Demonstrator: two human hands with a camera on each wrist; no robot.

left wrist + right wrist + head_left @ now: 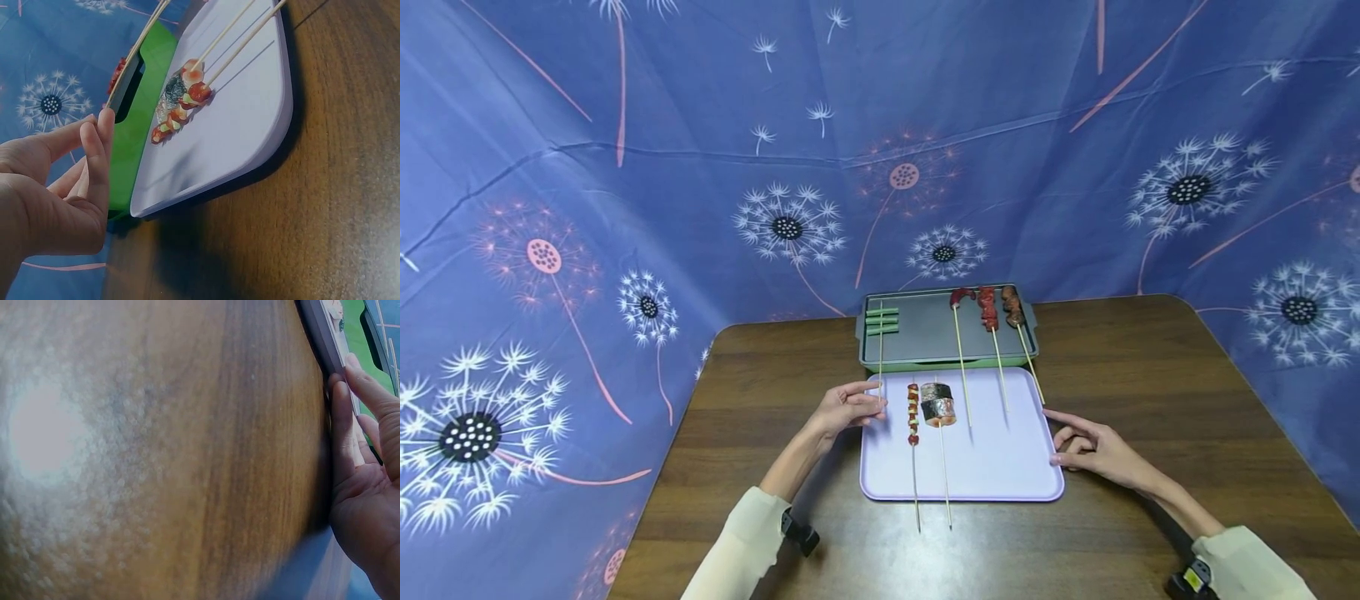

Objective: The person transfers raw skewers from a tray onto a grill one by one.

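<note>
Since it's all happening on one brown table (775, 350), take it slow

Biggest stuff first: your lavender tray (1000, 467) is right in front of the gray pan (921, 325), and the pan's near rim is what I'd watch, since a stick can rock on it.

Your right hand (1093, 452) looks good, thumb and forefinger apart against the tray's right edge, so use it to stop any sliding. Your left hand (847, 407) has thumb and fingertips pinched together on the tail end of the green skewer (887, 320), whose food end is over the pan's left side. I can't tell if it's touching down.

My read is you're positioning that one. Lower it level, food end first, and let go gently so it doesn't roll. Match the angle of the red meat skewer (987, 308) and brown skewer (1012, 306) over on the right side. Mind your wrist around the foil-dark skewer (937, 408) and the skinny red-and-pale skewer (913, 421) on the tray, the second being closest to your fingers.
</note>
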